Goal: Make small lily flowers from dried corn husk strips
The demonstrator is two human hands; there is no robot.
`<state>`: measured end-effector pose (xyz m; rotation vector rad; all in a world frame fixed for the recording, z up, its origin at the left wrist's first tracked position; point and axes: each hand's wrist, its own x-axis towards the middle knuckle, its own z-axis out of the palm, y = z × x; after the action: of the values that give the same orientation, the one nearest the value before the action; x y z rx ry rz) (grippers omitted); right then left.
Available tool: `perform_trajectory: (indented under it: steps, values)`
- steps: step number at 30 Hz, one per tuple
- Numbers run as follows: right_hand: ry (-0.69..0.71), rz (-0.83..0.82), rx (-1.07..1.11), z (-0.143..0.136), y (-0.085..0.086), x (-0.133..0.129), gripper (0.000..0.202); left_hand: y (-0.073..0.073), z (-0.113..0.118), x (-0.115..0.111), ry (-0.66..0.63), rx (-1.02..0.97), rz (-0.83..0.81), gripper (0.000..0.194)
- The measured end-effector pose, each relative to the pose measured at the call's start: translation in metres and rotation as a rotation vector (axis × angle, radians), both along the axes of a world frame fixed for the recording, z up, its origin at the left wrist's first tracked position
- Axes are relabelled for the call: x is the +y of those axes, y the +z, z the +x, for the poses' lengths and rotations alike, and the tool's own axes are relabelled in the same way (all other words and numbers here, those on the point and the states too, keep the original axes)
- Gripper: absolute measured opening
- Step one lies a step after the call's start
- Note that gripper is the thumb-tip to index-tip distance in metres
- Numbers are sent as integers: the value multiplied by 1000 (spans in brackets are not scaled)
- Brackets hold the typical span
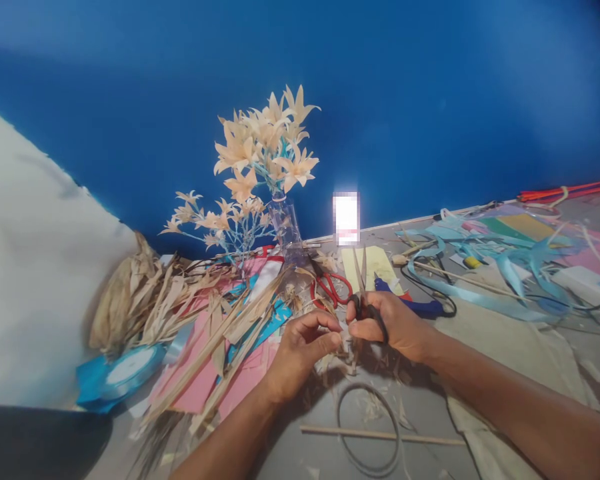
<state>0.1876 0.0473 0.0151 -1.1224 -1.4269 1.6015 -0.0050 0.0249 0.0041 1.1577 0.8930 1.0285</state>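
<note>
My right hand (397,323) is closed around black-handled scissors (361,277); their blades point up, away from me, and stand slightly apart. My left hand (305,343) pinches a small pale piece, perhaps dried husk (348,339), right beside my right fingertips. Its exact shape is partly hidden by the fingers. Shavings and scraps lie under both hands. Just beyond them rests a pair of red-handled scissors (333,290), with a blue glue gun (423,307) to the right. Nearer to me, a wire ring (339,427) lies across a thin stick (430,440).
Husk flowers stand in a clear bottle (287,230) against the blue wall (405,120). Dried husks (125,307), pink sheets (195,373) and a ribbon roll (133,367) cover the left. Blue ribbon (480,293) and a pale cloth (520,360) lie right.
</note>
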Motion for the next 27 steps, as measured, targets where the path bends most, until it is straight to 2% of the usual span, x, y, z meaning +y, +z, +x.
perform_trajectory:
  steps: [4,6,8,10,14,17,22,27]
  values:
    - [55,31,-9,1,-2,-1,23,0,3,-3,-72,2,-75,19]
    - [87,-3,78,2,-5,1,23,-1,4,-4,-97,-20,-105,22]
    - [93,-41,217,4,-8,4,26,-3,4,-3,-76,-72,-118,23]
    - [83,-11,298,5,-9,5,35,-4,3,-2,3,-143,-116,23]
    - [149,153,167,0,-10,-3,61,-3,1,3,189,-290,-102,22]
    - [235,165,37,-9,-14,-13,73,-1,2,3,256,-326,-102,22]
    - [269,154,-46,-23,-30,-20,78,-1,10,-1,289,-387,-142,25]
    - [267,129,32,-26,-39,-21,76,-2,14,-4,273,-448,-190,27]
